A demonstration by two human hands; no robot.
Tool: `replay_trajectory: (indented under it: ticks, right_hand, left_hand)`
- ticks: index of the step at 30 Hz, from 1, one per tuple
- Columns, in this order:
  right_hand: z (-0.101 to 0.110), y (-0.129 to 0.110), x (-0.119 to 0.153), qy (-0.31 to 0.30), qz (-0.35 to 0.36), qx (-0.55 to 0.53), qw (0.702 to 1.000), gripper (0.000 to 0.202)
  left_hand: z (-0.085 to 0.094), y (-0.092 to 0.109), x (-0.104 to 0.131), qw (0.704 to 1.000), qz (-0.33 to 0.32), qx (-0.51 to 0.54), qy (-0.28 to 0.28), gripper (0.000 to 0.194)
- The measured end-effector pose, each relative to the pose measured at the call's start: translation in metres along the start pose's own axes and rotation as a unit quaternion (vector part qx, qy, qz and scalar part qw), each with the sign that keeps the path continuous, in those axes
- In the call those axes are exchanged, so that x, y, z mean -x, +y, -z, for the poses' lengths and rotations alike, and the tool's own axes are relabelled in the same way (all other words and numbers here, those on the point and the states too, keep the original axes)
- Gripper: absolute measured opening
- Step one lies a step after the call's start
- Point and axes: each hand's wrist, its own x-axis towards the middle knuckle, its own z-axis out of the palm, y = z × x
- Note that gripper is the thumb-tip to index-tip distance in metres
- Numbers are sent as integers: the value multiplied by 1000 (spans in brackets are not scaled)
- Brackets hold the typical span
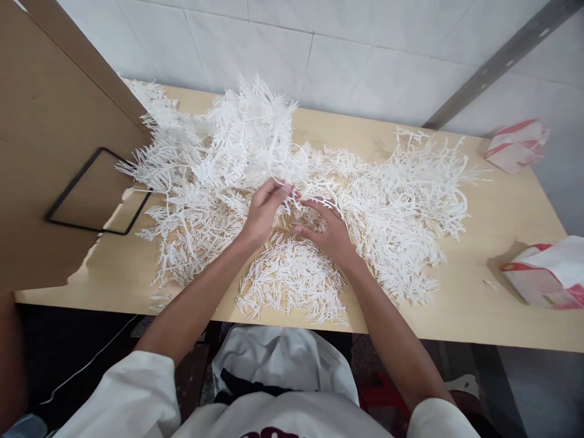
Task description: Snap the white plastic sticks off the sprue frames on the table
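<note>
My left hand [263, 213] pinches a white branched plastic sprig [292, 202] between thumb and fingertips, above the middle of the table. Just to its right is my right hand [332, 236], its thumb and fingers apart, with white twig-like pieces against its fingertips. Below both hands lies a low heap of short loose white sticks [296, 277]. A tall tangle of white branched sprigs [255, 137] rises beyond my left hand. To the right spreads another heap of white sprigs [410, 188], mixed with short sticks.
A cardboard sheet [59, 134] stands at the left, with a black rectangular frame [86, 230] by it. Two red-and-white packets [547, 274] sit on the right of the wooden table [460, 298]. A tiled wall [274, 42] closes off the back.
</note>
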Motion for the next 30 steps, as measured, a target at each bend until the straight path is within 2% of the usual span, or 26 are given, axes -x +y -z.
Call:
replay_trajectory:
  ticks: [3,5,8,10,12,14,16,17,19,23,25,28,30]
  right_hand:
    - [-2,4,-2,-14,3,81,997,37]
    - [-3,6,-3,0,-7,108,994,28]
    - [-3,11,-3,38,-26,97,994,27]
    - [-1,15,-2,96,-6,81,992,26]
    - [1,16,0,161,39,61,984,23]
    - [4,14,2,196,81,20,977,22]
    - [7,10,2,209,104,-40,972,19]
    - [7,7,2,215,109,-72,968,16]
    - [6,4,2,239,100,-126,958,12]
    - [1,7,2,332,40,-159,929,11]
    - [-2,9,2,357,31,-181,916,11]
    - [-1,9,3,339,34,-230,912,11]
    - [4,8,2,296,15,-237,925,11]
  left_hand:
    - [5,5,-5,995,-17,94,7,23]
    - [6,7,-7,995,-23,96,-2,27]
    - [6,5,-7,997,-52,10,-53,42]
    - [7,2,-7,985,-87,-107,-107,50]
    - [11,-1,-7,941,-124,-272,-162,52]
    - [17,-6,-8,863,-152,-434,-208,52]
    - [21,-11,-11,801,-173,-529,-221,55]
    - [23,-14,-12,787,-180,-551,-212,57]
    - [26,-18,-16,784,-200,-561,-175,57]
    - [28,-17,-21,808,-261,-519,-100,45]
    - [29,-14,-21,814,-276,-505,-73,42]
    - [31,-11,-22,817,-269,-507,-52,38]
    - [32,-14,-23,813,-258,-520,-42,35]
